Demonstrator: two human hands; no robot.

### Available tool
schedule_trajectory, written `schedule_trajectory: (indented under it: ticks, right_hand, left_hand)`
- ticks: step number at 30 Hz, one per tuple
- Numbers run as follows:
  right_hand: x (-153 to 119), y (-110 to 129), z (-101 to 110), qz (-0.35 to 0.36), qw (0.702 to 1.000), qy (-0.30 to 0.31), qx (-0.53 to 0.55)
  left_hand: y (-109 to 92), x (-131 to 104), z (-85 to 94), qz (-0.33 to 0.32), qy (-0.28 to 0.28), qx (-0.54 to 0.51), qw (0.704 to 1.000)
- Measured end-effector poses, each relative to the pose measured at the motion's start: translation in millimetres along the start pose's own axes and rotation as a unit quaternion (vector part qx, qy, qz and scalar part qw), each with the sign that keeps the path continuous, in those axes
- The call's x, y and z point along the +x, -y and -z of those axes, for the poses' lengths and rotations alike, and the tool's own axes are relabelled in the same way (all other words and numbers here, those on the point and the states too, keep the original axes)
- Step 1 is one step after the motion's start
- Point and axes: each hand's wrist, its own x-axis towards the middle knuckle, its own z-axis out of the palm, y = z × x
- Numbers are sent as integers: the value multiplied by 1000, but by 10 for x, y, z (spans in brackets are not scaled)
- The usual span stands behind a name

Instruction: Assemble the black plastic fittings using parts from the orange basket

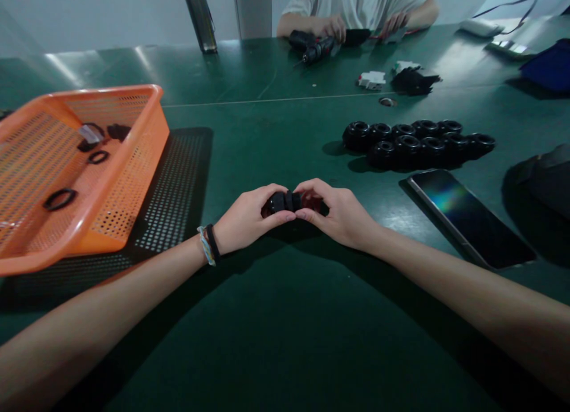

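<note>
Between my two hands lies a black ribbed cylindrical part [287, 202], low over the green table. My left hand [252, 213] closes round its left end, thumb in front. On the other end, the fingers and thumb of my right hand [336, 213] are pinched; its far tip shows dark inside the palm. Whether it is one piece or two joined ones I cannot tell. Several shiny black rounded parts with holes on top [421, 142] stand in two rows beyond my right hand. To the left, an orange basket [155, 127] holds a few black rings [60, 199].
A phone [472, 216] lies right of my hands, near a dark object [552, 177]. Across the green table [285, 317] a co-worker's hands [332, 29] are beside a power drill [314, 48]. White and black small parts [414, 79] and a bottle [199, 17] stand farther back.
</note>
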Motion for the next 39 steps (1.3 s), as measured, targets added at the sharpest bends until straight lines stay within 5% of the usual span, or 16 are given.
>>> schedule_trajectory:
  ticks: [10, 18, 39]
  right_hand:
    - [2, -14, 1, -4, 1000, 7, -4]
    - [-35, -38, -7, 70, 997, -34, -15]
    - [-15, -21, -2, 30, 999, -12, -17]
  left_hand:
    - [15, -2, -9, -2, 0, 6, 1000]
    - [14, -2, -5, -6, -12, -17, 1000]
    - [11, -6, -14, -8, -19, 7, 1000]
